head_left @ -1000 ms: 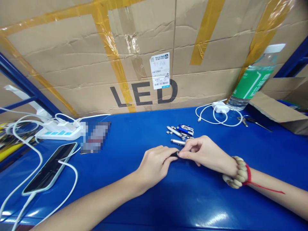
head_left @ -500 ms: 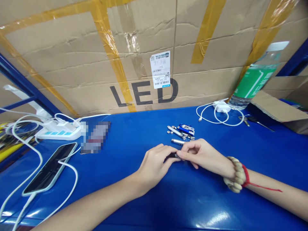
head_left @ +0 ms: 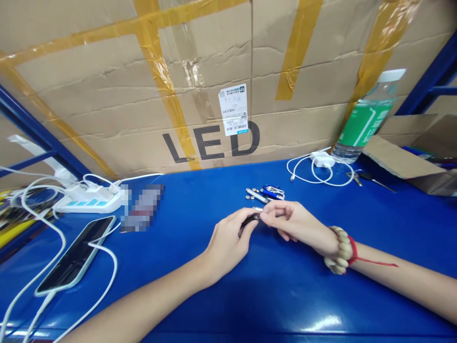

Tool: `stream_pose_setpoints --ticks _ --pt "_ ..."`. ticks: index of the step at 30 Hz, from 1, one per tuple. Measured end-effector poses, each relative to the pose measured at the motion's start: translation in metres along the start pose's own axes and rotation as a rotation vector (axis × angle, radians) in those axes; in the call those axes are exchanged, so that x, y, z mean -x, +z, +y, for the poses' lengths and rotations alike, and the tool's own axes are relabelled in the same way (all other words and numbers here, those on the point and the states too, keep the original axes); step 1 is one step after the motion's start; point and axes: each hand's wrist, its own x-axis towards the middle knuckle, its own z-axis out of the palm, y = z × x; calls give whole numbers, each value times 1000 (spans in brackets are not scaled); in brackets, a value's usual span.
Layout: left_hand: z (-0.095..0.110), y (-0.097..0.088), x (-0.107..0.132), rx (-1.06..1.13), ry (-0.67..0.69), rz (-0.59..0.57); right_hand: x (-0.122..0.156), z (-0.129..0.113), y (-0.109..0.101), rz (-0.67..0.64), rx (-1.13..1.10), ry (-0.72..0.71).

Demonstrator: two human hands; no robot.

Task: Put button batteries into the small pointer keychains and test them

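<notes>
My left hand [head_left: 230, 240] is closed around a small black tube [head_left: 248, 220], like a mini penlight, most of it hidden by the fingers. At the tube's shiny right end, my right hand [head_left: 289, 221] pinches with thumb and forefinger. Whether a tiny part sits in that pinch is hidden. Just behind the hands lie a silver pen-like tube [head_left: 256, 195], a blue tube [head_left: 273, 193] with a metal ring, and several small round button cells [head_left: 249, 197]. Another silver piece [head_left: 257, 208] shows partly behind the right fingers.
On the left of the blue table [head_left: 200, 200] are a phone [head_left: 76, 257], a white power strip [head_left: 91, 205] and loose cables. A charger [head_left: 322, 159], keys [head_left: 355, 177], a bottle [head_left: 367, 119] and an open carton [head_left: 403, 159] stand right. A large cardboard box [head_left: 117, 105] walls the back.
Both hands, together with the black tube, have shifted slightly left and up in the picture. The view has also moved a little. My right fingers stay at the tube's end.
</notes>
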Motion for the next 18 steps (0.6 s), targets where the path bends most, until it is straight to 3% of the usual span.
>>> stream_pose_setpoints --ticks 7,18 --pt "5 -3 1 -101 -153 -19 1 2 1 70 8 -30" --pt "6 -5 4 -129 -136 -20 0 2 4 121 -12 3"
